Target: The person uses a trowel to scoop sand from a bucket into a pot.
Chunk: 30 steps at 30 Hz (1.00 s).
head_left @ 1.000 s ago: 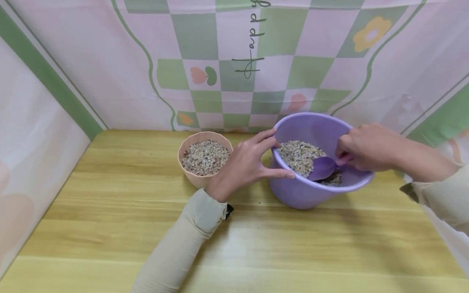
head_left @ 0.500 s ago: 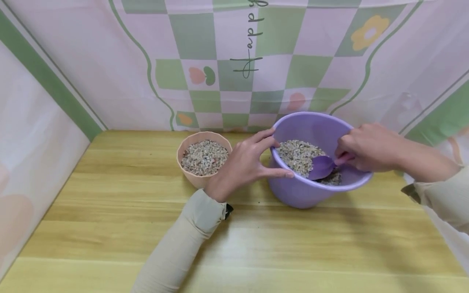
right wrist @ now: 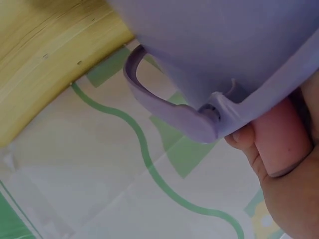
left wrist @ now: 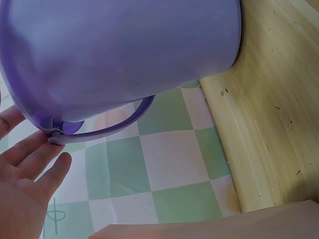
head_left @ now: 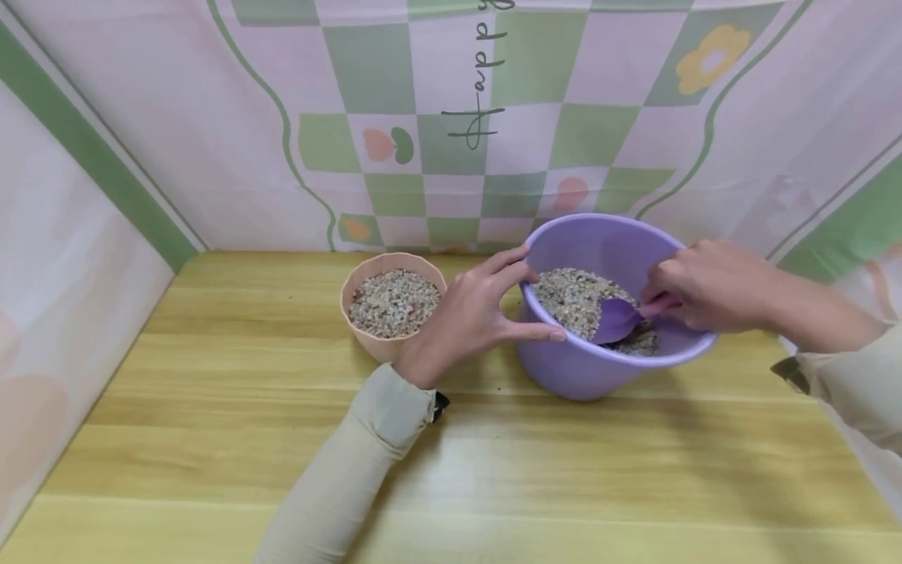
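Note:
A purple bucket [head_left: 564, 376] of small pale gravel [head_left: 574, 298] stands on the wooden table. At its left rim, my left hand [head_left: 468, 317] holds on with fingertips over the edge and the thumb spread along the near side. The left wrist view has these fingers [left wrist: 30, 154] beside the bucket handle's hinge. My right hand [head_left: 712, 286] reaches over the opposite rim and grips the pink handle [right wrist: 281, 139] of a scoop. The scoop's purple blade [head_left: 616, 319] is partly in the gravel. Left of the bucket sits a peach faceted bowl [head_left: 369, 341] full of similar gravel [head_left: 395, 304].
The bucket's carrying handle [left wrist: 114, 130] hangs down outside it. Behind the table [head_left: 211, 439] rises a checkered cloth backdrop [head_left: 451, 86]. A few dark specks lie on the wood between bowl and bucket. My left forearm crosses in front of the bowl.
The scoop's blade has tipped up slightly, and more of its pink handle shows. My left hand keeps its place on the rim. The bowl stays where it was.

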Available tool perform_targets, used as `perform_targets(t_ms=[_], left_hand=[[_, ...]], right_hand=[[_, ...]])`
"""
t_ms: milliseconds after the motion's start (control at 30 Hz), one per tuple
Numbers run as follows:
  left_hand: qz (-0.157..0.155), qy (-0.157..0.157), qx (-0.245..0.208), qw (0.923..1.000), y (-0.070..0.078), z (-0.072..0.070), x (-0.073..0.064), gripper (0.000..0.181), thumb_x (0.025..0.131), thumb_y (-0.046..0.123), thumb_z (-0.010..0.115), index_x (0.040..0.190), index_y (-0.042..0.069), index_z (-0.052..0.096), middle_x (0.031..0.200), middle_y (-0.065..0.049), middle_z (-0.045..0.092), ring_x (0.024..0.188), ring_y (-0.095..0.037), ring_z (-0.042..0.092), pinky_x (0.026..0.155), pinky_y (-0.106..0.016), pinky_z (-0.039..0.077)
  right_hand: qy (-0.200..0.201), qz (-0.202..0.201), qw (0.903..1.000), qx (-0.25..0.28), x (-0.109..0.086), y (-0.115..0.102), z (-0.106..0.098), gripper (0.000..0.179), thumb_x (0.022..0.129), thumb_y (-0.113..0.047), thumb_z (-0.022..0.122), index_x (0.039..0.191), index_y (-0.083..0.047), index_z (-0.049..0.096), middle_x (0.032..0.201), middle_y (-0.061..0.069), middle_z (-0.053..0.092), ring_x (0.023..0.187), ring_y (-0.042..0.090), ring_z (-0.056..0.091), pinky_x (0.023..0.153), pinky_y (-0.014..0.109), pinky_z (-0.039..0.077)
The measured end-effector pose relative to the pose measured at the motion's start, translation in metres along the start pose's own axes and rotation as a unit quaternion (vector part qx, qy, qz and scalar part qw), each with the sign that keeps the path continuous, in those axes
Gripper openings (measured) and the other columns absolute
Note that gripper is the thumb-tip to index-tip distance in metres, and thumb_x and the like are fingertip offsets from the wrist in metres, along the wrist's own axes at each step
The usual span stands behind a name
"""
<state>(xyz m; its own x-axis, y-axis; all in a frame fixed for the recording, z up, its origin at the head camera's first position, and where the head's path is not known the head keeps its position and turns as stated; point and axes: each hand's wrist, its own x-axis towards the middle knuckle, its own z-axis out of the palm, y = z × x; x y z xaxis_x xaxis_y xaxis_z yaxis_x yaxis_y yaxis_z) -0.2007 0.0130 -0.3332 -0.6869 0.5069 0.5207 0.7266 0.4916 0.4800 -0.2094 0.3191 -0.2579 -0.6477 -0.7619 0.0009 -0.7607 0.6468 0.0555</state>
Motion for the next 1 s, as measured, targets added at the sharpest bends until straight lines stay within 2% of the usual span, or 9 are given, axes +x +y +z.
perform_targets(t_ms=[233,533,1000], left_hand=[[0.003,-0.003,0.002,1.0000,0.0009,0.0018,0.0000,0.065,0.068,0.062,0.083,0.112,0.017,0.066,0.147,-0.010,0.051,0.097,-0.020,0.066,0.083,-0.027,0.053],[-0.007,-0.002,0.004,1.0000,0.0011,0.0005,-0.0001,0.065,0.068,0.062,0.083,0.112,0.018,0.066,0.148,-0.009,0.051,0.107,-0.026,0.067,0.088,-0.032,0.055],[-0.010,-0.004,-0.012,0.9999,-0.0002,0.0011,-0.0010,0.062,0.068,0.061,0.083,0.110,0.019,0.065,0.151,-0.009,0.047,0.112,-0.027,0.065,0.094,-0.034,0.053]], right_hand=[[-0.004,0.034,0.9989,0.031,0.0050,-0.0028,0.0058,0.009,0.082,-0.025,0.082,0.081,-0.029,0.074,0.067,-0.023,0.061,0.052,-0.007,0.048,0.045,0.020,0.043],[0.017,0.025,0.9988,0.039,0.0055,-0.0012,0.0081,0.008,0.081,-0.024,0.083,0.082,-0.028,0.076,0.068,-0.023,0.061,0.050,-0.006,0.046,0.043,0.019,0.041],[0.009,0.043,0.9974,0.057,0.0064,-0.0039,0.0078,0.006,0.082,-0.023,0.082,0.086,-0.026,0.078,0.072,-0.018,0.067,0.052,-0.006,0.051,0.044,0.018,0.045]])
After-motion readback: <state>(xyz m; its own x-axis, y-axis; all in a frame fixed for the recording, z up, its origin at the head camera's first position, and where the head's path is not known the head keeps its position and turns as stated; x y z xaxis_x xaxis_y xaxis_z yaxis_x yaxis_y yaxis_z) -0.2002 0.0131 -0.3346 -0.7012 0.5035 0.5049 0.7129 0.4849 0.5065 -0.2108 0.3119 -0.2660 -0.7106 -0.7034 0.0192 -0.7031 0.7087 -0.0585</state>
